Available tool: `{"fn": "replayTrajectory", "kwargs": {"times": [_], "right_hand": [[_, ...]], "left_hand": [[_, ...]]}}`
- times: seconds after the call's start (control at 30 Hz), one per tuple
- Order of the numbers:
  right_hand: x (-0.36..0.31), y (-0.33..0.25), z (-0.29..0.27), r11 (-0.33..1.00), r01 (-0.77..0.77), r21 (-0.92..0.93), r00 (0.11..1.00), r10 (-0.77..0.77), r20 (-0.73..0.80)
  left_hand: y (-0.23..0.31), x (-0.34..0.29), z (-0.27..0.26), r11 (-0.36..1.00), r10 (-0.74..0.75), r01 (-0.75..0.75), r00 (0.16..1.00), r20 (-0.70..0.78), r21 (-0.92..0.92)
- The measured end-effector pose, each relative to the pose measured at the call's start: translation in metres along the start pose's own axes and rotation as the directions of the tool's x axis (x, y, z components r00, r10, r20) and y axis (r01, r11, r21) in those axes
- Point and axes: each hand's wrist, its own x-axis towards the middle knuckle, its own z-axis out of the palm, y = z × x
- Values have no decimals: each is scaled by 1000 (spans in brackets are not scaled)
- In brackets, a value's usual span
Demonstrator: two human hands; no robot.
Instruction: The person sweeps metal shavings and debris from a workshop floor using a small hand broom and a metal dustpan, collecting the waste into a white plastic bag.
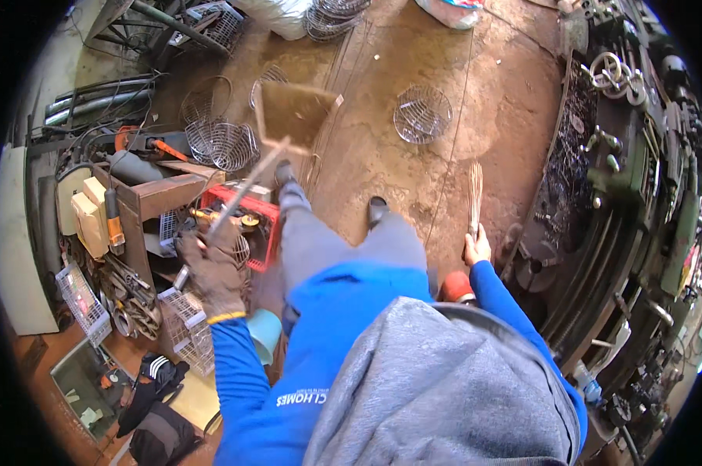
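Two hands work well apart in the head view, each closed on a tool. The left hand [219, 272], in a brown glove with a yellow cuff edge, wraps narrowly around the handle [250, 182] of a squarish dustpan [295, 116]; the pan lies ahead of the left shoe [286, 172], partly blurred, and whether its lip touches the floor [358, 144] cannot be told. The right hand [478, 247], bare below a blue sleeve, closes around the lower end of a short broom [476, 194], whose bristles point away from the body; contact between bristles and floor is likewise unclear. Ahead, between the two tools, a round wire basket [422, 114] rests on the brown floor. More wire baskets [225, 144] lie left of the pan, near a red crate [271, 233] just beside the gloved hand. Along the right side runs a dark machine [623, 186], its long tray [553, 175] strewn with tangled scraps. The step in hand is judged to be floor sweeping, at a point where pan and broom are separated. The next move, by the same judgement, calls for a level pan held flat to the floor, bristles lowered toward its lip, and clearance around the round basket.
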Motion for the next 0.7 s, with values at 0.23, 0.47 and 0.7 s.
{"fn": "replayTrajectory", "kwargs": {"times": [0.23, 0.47, 0.7], "right_hand": [[-96, 70, 17, 995, -32, 96, 995, 40, -89], [-131, 95, -4, 973, -229, -31, 973, 229, -11], [-79, 35, -36, 983, -181, -5, 980, 180, -87]], "left_hand": [[62, 59, 17, 915, 298, -310, 951, 87, 259], [67, 25, 74, 973, 222, -205, 956, -191, 105], [69, 51, 7, 977, 197, -181, 968, -154, 113]]}}
